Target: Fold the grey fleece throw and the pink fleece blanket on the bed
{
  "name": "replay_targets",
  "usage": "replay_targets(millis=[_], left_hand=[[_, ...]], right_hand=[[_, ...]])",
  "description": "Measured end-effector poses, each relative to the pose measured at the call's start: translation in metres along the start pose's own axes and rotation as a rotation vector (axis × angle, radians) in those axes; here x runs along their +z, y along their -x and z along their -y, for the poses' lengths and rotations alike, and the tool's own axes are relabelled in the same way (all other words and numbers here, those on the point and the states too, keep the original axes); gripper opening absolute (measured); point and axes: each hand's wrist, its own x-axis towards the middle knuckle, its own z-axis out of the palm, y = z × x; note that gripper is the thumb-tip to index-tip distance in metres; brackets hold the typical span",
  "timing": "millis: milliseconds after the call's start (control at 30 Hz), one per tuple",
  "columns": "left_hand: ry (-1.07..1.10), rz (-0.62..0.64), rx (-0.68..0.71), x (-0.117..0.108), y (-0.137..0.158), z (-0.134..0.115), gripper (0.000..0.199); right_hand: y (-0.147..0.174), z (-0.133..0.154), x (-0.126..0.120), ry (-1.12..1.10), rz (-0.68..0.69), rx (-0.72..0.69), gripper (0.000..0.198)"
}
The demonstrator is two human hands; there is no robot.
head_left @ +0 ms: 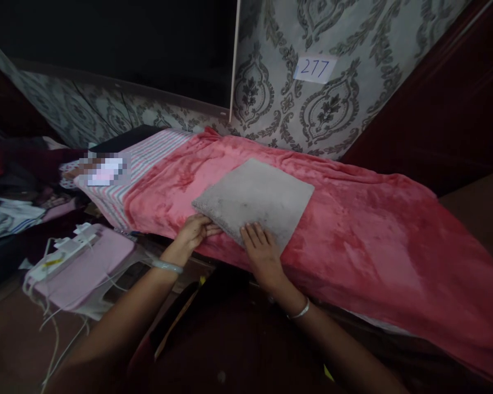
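Note:
A flat grey square mat (267, 191), darkly speckled along its near edge, lies on a pink-red plush blanket (353, 230). At the mat's near left edge is my left hand (195, 232), its thumb against the edge and the other fingers stretched along and below it, gripping the border. My right hand (262, 251) rests flat with fingers spread on the mat's near corner. How far the left fingertips reach under the mat is hidden.
A striped cloth (160, 150) covers the surface's left end, near a blurred-out item. Left of me stands a pink stool (107, 257) carrying a white power strip (66, 251) with trailing cables. Clothes are piled at far left. A large screen (127, 49) hangs above.

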Motion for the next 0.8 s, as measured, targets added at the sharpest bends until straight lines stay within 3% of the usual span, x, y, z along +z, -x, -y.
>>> replay_targets(millis=[200,367,467,567,667,800], left_hand=[[-0.001,0.094,-0.057,0.003,0.013,-0.009,0.003],[-0.105,0.046,-0.010,0.012,0.014,-0.009,0.019],[-0.144,0.034,-0.011,0.016,0.013,-0.008,0.024],[-0.134,0.032,0.009,0.021,0.015,-0.005,0.024],[-0.061,0.018,0.020,0.028,0.023,0.000,0.022],[0.019,-0.015,0.034,0.042,0.033,0.009,0.029]], right_hand=[[0.011,-0.006,-0.004,-0.057,-0.006,-0.039,0.072],[0.041,-0.024,-0.010,-0.290,-0.143,-0.013,0.056],[0.062,-0.039,-0.009,-0.480,-0.296,0.189,0.047],[0.074,-0.053,-0.008,-0.770,-0.401,0.449,0.052],[0.075,-0.058,-0.010,-1.141,-0.417,0.624,0.066],[0.065,-0.054,-0.017,-1.453,-0.375,0.731,0.081]])
